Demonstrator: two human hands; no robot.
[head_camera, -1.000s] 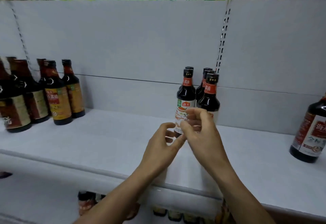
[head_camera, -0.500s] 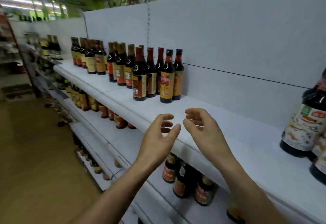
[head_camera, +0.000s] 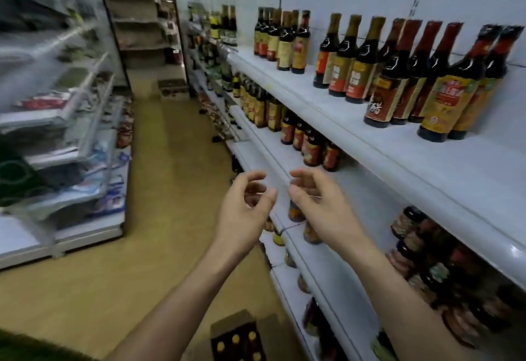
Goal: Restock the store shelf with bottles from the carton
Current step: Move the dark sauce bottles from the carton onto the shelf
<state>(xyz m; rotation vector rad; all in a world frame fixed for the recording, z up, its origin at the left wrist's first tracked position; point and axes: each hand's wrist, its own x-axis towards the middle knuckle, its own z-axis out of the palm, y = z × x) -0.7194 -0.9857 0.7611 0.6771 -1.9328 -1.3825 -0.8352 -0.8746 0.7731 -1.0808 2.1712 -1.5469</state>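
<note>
White metal store shelf carries upright dark glass bottles. Open brown cardboard carton of yellow-capped bottles sits on the floor. Left hand and right hand hover empty, fingers loosely curled.

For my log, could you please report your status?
Hands empty: left hand, right hand, loosely curled. On the floor below, carton with bottles. Nothing seen in between.

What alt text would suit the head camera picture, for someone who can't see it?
A person's left hand and right hand, both empty with fingers loosely curled, hover in a store aisle beside a white shelf of dark bottles. An open carton of yellow-capped bottles sits on the floor below.
</note>
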